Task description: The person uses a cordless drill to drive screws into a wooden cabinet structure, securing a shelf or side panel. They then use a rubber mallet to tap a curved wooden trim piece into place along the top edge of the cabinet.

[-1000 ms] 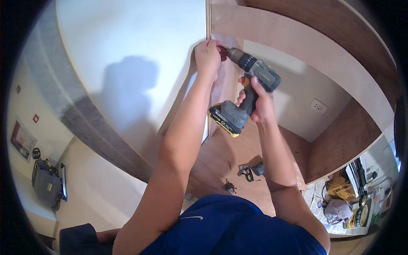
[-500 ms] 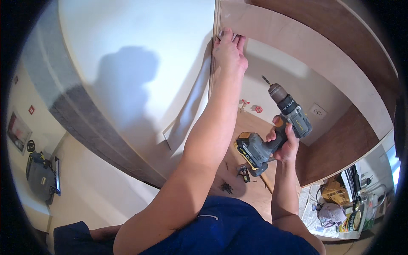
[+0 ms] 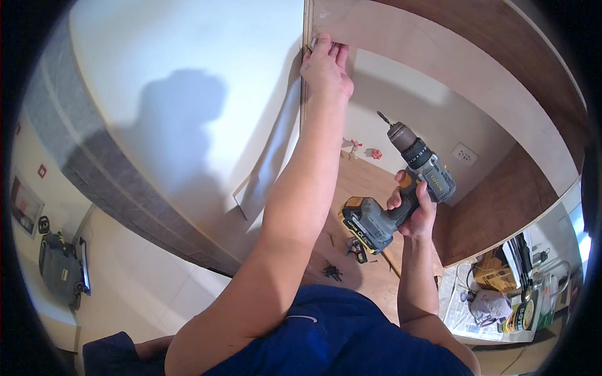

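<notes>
My right hand [image 3: 414,207] is wrapped round the grip of a grey and black cordless drill [image 3: 407,182]. The drill's bit points up and to the left, touching nothing. Raised high, my left hand [image 3: 327,69] is against the upright edge of a wooden cabinet panel [image 3: 306,25], just under the pale horizontal board [image 3: 401,25]. Its fingers curl inward at the corner, closed on something small that they mostly hide. Below the drill, a heap of dark screws [image 3: 332,271] lies on the wooden board, with a small dark object [image 3: 357,249] close by.
Two red-handled valves [image 3: 376,153] and a wall socket [image 3: 465,153] show inside the cabinet opening. At right, a newspaper-covered surface [image 3: 458,313] bears a cardboard box [image 3: 495,269], a can [image 3: 519,316] and clutter. A grey bag or case [image 3: 63,269] stands at far left, near another person's sleeve [image 3: 110,357].
The scene has shifted slightly left in view. My left hand stays at the panel corner, and my right hand keeps the drill at nearly the same tilt.
</notes>
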The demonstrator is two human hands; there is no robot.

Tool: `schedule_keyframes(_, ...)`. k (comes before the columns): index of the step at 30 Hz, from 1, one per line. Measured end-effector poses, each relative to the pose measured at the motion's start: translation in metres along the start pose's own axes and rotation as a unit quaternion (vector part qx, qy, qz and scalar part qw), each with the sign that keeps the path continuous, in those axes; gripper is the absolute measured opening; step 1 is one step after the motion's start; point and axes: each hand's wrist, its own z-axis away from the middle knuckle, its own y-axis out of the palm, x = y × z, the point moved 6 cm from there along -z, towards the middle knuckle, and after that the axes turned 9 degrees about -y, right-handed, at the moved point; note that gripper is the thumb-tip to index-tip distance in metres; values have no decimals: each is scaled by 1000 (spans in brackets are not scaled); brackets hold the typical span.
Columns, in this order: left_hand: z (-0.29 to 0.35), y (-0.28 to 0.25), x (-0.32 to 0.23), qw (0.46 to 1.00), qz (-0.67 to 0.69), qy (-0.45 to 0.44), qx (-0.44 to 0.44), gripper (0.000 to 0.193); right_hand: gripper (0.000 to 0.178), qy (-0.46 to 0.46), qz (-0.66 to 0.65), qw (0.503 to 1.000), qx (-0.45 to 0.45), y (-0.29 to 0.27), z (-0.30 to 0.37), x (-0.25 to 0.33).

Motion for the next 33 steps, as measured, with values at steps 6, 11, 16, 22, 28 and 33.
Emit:
schedule_keyframes(6, 3, -1, -9, 998, -63, -8, 8, 32, 67, 27, -64, 997, -39, -7, 4, -13)
schedule_keyframes(11, 43, -25, -18, 990, -103, -94, 7, 35, 72, 30, -84, 995, -41, -9, 8, -15)
schedule_keyframes(16, 113, -57, -11, 951, -242, -190, 26, 25, 73, -19, 22, 999, 24, 5, 17, 3)
schedule_keyframes(22, 166, -63, -6, 949, -227, -218, 34, 18, 75, 50, -63, 997, 15, 16, 29, -20)
schedule_keyframes(28, 148, -67, -51, 883, -442, 53, 151, 23, 79, 118, -292, 948, -42, 20, 14, -60)
schedule_keyframes(33, 55, 115, -98, 548, -698, 442, 132, 32, 72, 119, -358, 926, -10, 31, -29, -90)
